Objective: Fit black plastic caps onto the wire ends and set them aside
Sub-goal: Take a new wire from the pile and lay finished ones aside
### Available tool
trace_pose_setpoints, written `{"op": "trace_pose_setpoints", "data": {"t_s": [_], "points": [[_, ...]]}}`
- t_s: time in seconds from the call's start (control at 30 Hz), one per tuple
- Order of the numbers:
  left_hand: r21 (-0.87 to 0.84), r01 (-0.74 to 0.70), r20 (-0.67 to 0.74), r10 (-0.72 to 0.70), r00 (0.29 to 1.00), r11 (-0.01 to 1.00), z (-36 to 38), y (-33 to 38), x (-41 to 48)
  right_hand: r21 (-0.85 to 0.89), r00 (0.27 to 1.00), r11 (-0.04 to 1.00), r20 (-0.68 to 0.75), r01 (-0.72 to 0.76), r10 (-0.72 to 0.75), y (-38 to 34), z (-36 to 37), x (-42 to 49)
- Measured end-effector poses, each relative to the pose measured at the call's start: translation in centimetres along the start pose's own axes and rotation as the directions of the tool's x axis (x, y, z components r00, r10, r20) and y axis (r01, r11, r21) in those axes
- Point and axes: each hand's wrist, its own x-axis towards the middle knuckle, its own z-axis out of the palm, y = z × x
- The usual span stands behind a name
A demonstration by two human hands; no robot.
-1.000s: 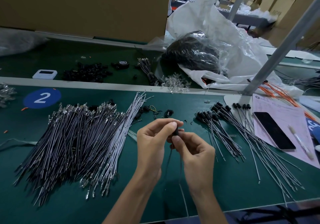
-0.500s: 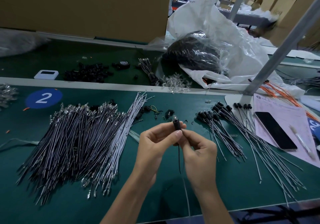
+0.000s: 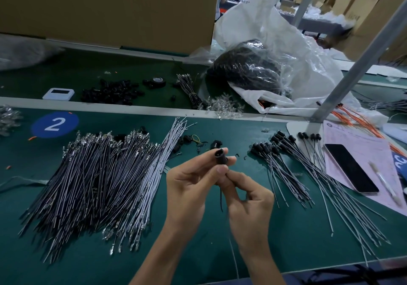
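My left hand (image 3: 190, 187) pinches a black plastic cap (image 3: 221, 156) between thumb and fingertips, its open end facing up. Just below it my right hand (image 3: 246, 205) pinches the thin wires (image 3: 221, 201) that hang down from the cap. A large pile of uncapped grey wires with metal terminals (image 3: 94, 185) lies to the left on the green mat. To the right lies a fanned-out pile of capped wires (image 3: 293, 168). A few loose black caps (image 3: 214, 144) lie just beyond my hands.
A phone (image 3: 350, 168) and a pen (image 3: 386, 185) lie on a pink sheet at the right. A metal post (image 3: 343, 79) rises there. Behind the white divider strip are a heap of black caps (image 3: 110, 91), a tape roll (image 3: 157, 80) and a plastic bag (image 3: 264, 64).
My hands lifted the cap slightly up and away from me. The cap now stands clear above my left fingertips, and my right hand has slid lower along the wires.
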Motion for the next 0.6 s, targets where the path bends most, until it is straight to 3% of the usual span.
{"op": "trace_pose_setpoints", "data": {"t_s": [0.23,0.33,0.47,0.6], "points": [[0.07,-0.031,-0.062,0.036,0.997,0.997,-0.1,0.2,0.4,0.011,0.999,1.0,0.037,-0.011,0.011,0.5,0.4,-0.6],[0.1,0.045,-0.109,-0.034,0.993,0.994,-0.5,-0.8,0.7,-0.005,0.996,0.998,0.06,-0.07,0.07,1.2,0.7,-0.6],[0.1,0.255,-0.279,-0.219,0.935,0.962,-2.1,-3.9,2.2,-0.224,0.957,0.962,0.205,-0.158,0.205,3.6,0.0,1.2],[0.122,0.317,-0.337,-0.261,0.904,0.941,-3.6,-5.8,3.7,-0.462,0.964,0.878,0.15,-0.128,0.219,6.6,-1.1,6.8]]}}
